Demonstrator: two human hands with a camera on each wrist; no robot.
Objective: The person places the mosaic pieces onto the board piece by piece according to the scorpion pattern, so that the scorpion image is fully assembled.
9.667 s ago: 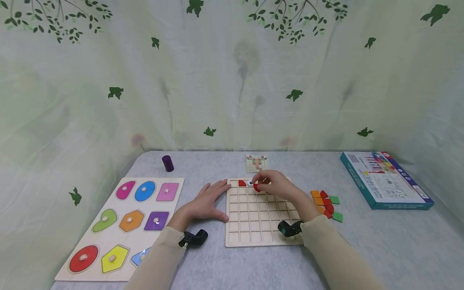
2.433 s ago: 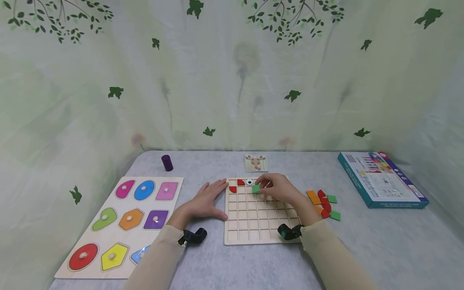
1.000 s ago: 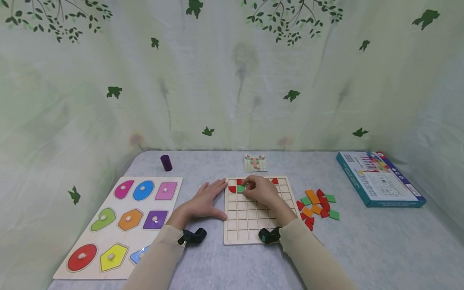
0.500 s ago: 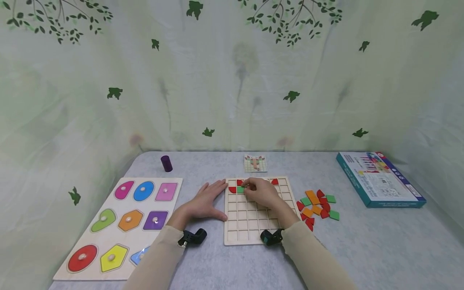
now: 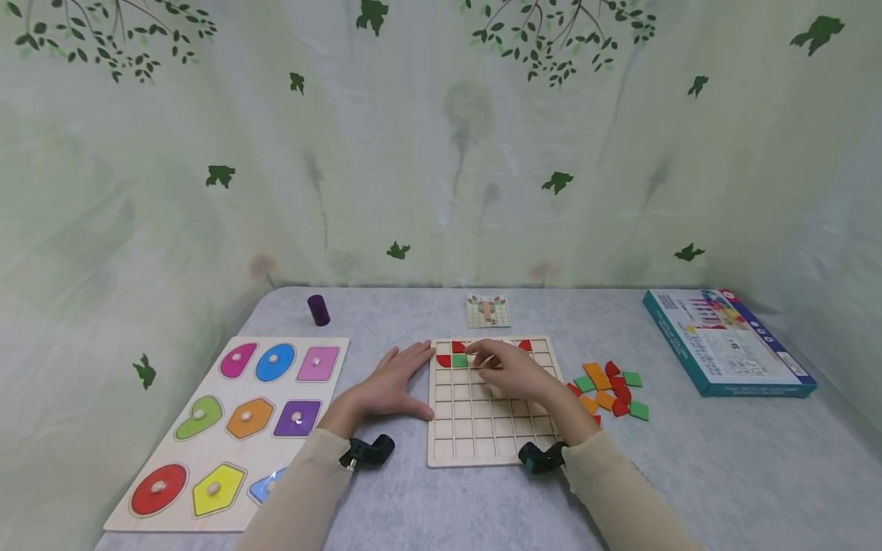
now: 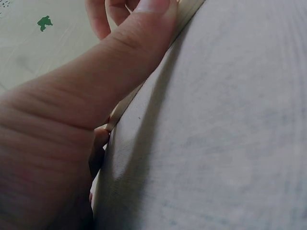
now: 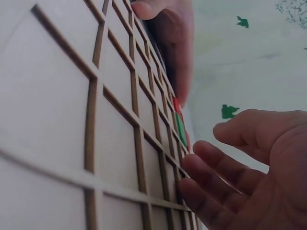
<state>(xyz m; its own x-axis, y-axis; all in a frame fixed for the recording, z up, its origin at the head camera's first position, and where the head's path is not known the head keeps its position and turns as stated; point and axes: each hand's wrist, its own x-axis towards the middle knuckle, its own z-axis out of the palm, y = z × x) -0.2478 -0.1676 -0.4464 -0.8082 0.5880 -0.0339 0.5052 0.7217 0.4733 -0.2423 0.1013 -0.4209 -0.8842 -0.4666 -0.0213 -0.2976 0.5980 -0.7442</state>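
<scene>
A wooden grid board (image 5: 482,451) lies on the table. The left hand (image 5: 394,386) rests at its left edge with fingers spread; the left wrist view shows the thumb (image 6: 120,52) against the board's side. The right hand (image 5: 513,371) hovers over the upper rows, fingers loosely bent and apart; nothing shows between them in the right wrist view, where the hand (image 7: 249,167) is beside the grid. Red pieces (image 5: 444,360) and a green square (image 5: 459,360) sit in cells at the upper left, another red piece (image 5: 525,345) at the upper right. The right hand hides some cells.
Loose red, orange and green pieces (image 5: 604,399) lie right of the board. A patterned card (image 5: 488,311) lies behind it, a dark purple cylinder (image 5: 319,310) at the back left, a shape puzzle (image 5: 207,451) on the left, and a teal-edged box (image 5: 730,344) on the right.
The green square now lies in the second row, and the right hand has drawn back slightly rightward with fingers parted. More loose pieces show right of the board than earlier. The left hand stays put.
</scene>
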